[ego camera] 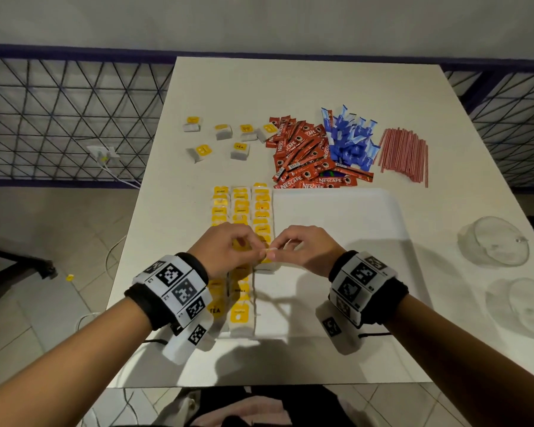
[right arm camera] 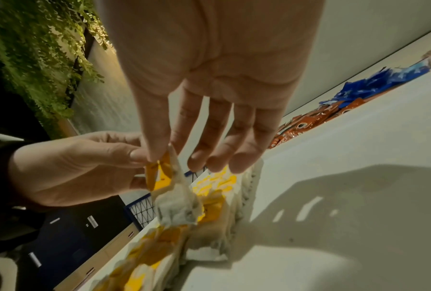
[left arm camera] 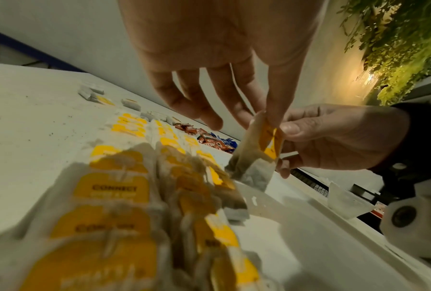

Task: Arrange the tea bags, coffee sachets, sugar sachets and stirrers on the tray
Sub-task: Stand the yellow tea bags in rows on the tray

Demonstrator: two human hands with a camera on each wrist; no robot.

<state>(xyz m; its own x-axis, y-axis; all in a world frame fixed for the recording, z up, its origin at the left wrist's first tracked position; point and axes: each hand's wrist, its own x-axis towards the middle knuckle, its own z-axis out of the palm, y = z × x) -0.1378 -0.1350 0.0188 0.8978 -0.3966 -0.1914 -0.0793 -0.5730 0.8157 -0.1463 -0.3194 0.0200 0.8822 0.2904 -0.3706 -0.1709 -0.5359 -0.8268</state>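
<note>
Both hands hold one yellow-tagged tea bag (ego camera: pixel 267 253) just above the white tray (ego camera: pixel 336 217). My left hand (ego camera: pixel 249 246) pinches its top edge, and my right hand (ego camera: pixel 280 248) pinches it from the other side. The left wrist view shows the tea bag (left arm camera: pixel 256 157) hanging tilted from the left hand (left arm camera: pixel 269 116). In the right wrist view the right hand (right arm camera: pixel 162 153) grips the bag (right arm camera: pixel 176 198) by its tag. Three rows of tea bags (ego camera: pixel 241 211) fill the tray's left side. Behind the tray lie red coffee sachets (ego camera: pixel 302 152), blue sugar sachets (ego camera: pixel 350 140) and red-striped stirrers (ego camera: pixel 406 152).
Several loose tea bags (ego camera: pixel 222 131) lie at the table's back left. Two clear glass bowls (ego camera: pixel 494 241) stand near the table's right edge. A wire fence (ego camera: pixel 59 118) runs behind the table, and a small yellow scrap (ego camera: pixel 70 277) lies on the floor at left.
</note>
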